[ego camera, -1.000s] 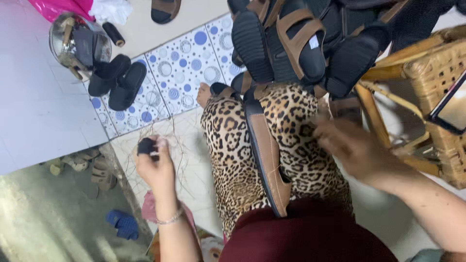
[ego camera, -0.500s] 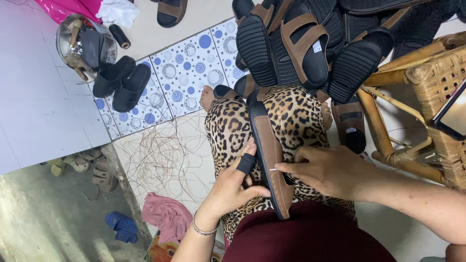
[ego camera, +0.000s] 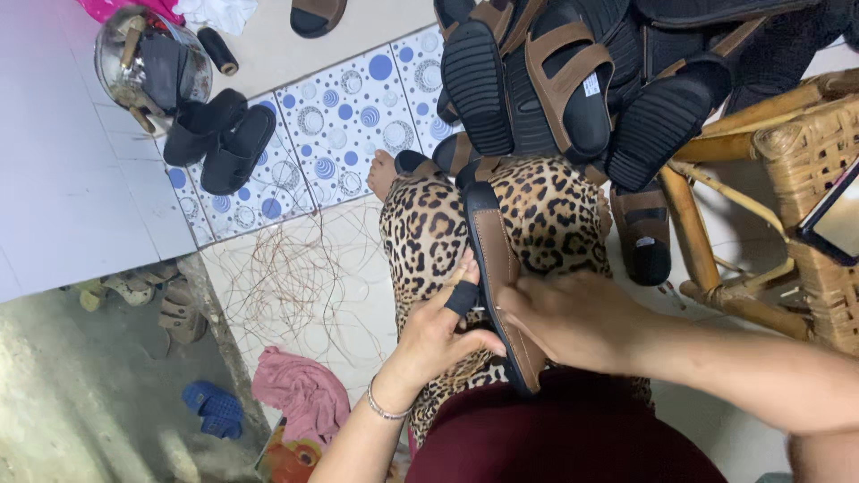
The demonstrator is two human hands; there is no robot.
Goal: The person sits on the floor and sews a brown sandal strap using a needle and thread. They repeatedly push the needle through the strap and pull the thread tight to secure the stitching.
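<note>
A long brown sandal sole (ego camera: 497, 268) with a black rim lies along my lap, on leopard-print trousers (ego camera: 429, 241). My left hand (ego camera: 438, 335) rests against the sole's left edge; a black cover wraps its index finger. My right hand (ego camera: 573, 317) presses on the sole from the right, fingers curled at the same spot. A small metal tip, perhaps a needle, shows between the two hands; which hand holds it I cannot tell. A thin bracelet circles my left wrist.
A pile of brown-and-black sandals (ego camera: 573, 80) lies ahead. A wicker stool (ego camera: 787, 197) stands right. Loose thread (ego camera: 286, 277) spreads over the floor left, near a pink cloth (ego camera: 300, 398). A metal pot (ego camera: 148, 63) and black slippers (ego camera: 219, 143) sit far left.
My left hand came in from the floor on the left, where it was raised with a dark object, to the sole's edge. My right hand shifted down onto the sole.
</note>
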